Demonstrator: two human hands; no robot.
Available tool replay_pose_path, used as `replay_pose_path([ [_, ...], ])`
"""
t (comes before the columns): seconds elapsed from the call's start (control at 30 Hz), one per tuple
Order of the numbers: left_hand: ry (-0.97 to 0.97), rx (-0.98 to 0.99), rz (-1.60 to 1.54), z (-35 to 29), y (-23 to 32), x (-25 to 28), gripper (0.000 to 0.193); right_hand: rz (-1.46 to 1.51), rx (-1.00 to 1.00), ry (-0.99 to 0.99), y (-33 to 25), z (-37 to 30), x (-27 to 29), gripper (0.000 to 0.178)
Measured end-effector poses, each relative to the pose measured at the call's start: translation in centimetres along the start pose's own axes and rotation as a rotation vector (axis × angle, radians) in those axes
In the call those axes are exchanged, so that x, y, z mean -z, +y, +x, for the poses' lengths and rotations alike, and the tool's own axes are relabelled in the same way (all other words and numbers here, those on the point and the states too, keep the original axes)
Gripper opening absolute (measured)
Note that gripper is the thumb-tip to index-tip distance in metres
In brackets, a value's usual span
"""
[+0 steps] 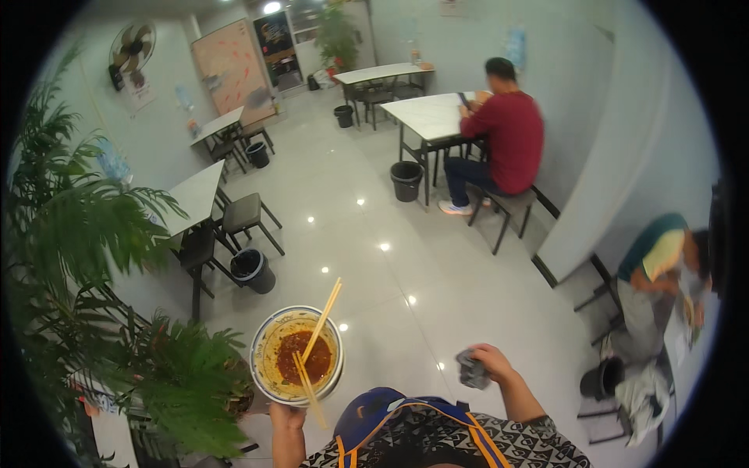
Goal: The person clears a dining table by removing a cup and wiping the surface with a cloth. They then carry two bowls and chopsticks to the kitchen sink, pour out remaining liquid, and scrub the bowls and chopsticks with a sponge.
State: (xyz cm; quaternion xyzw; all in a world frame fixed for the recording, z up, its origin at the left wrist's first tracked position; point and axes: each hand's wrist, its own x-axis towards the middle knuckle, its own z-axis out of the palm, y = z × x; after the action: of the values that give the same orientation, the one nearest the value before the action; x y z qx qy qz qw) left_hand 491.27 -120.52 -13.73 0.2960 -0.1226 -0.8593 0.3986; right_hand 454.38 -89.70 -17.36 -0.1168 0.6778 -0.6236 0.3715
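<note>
My left hand [287,419] grips a white bowl [264,341] with a dark patterned rim from below, its fingers mostly hidden under it. A second rim shows beneath, so the bowls look stacked. Reddish-brown broth [292,349] lies in the bottom, with smears up the inner wall. Wooden chopsticks [324,313] rest in the broth, some leaning over the far rim and others over the near one. Off to the right, my right hand [497,362] is closed around a crumpled grey cloth [472,370], held apart from the bowl.
Leafy plants [187,382] crowd my left side. Beyond them stand a white table [191,195], stools [243,212] and a black bin [253,270]. A person in red [511,140] sits at a table [425,117] ahead right; another person [655,257] bends over at far right. Glossy tiles [374,288] lie between.
</note>
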Motion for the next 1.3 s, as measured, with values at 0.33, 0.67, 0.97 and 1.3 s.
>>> replay_pose_path([
  [0.33,0.227,-0.259,-0.057,6.6,-4.6,-3.1,0.034,-0.87,-0.301,-0.06,-1.4,16.1,4.3,0.023],
  [0.67,0.187,-0.241,-0.042,21.1,-0.3,-13.4,0.034,-1.392,-0.369,0.022,2.5,11.7,16.4,0.037],
  [0.97,0.225,-0.239,-0.116,34.2,2.5,-18.7,0.042,-1.49,0.193,0.003,-4.0,34.3,17.2,0.041],
  [1.3,0.346,-0.235,-0.224,51.6,0.8,-28.1,0.038,0.252,0.186,0.544,-23.5,77.4,6.8,0.019],
])
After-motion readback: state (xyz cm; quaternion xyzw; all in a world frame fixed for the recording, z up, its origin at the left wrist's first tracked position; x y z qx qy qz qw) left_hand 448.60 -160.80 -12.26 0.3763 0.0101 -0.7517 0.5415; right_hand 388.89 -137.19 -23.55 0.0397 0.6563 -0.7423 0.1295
